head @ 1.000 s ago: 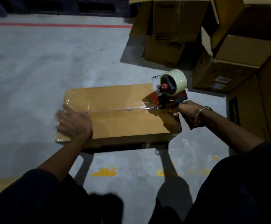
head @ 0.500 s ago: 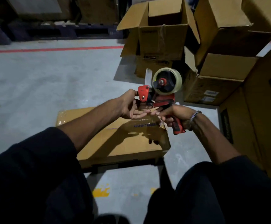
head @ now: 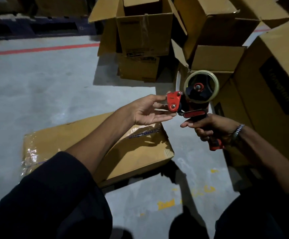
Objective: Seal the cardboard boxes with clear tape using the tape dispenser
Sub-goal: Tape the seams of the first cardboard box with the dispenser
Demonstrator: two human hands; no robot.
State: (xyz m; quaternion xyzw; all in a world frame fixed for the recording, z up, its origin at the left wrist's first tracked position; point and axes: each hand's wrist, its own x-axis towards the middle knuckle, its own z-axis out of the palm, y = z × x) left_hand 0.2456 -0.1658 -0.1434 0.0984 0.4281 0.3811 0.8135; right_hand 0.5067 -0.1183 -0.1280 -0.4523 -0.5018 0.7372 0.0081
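- You are looking at a dim scene; the grey concrete floor (head: 37,87) is the brightest area.
- Your dark sleeves and lap fall into near-black along the bottom.
- Glare glints off the clear tape on the flat brown cardboard box (head: 140,152).
- Wide-angle bending tilts the stacked brown cartons (head: 269,83) at right.

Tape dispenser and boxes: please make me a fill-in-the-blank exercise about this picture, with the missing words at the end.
1. The right hand grips the tape dispenser by its red ____.
2. The left hand reaches with straight fingers toward the dispenser's ____ front end.
3. The flat cardboard box below the hands lies on the ____.
4. The right wrist wears a metal ____.

Missing words: handle; red; floor; bracelet
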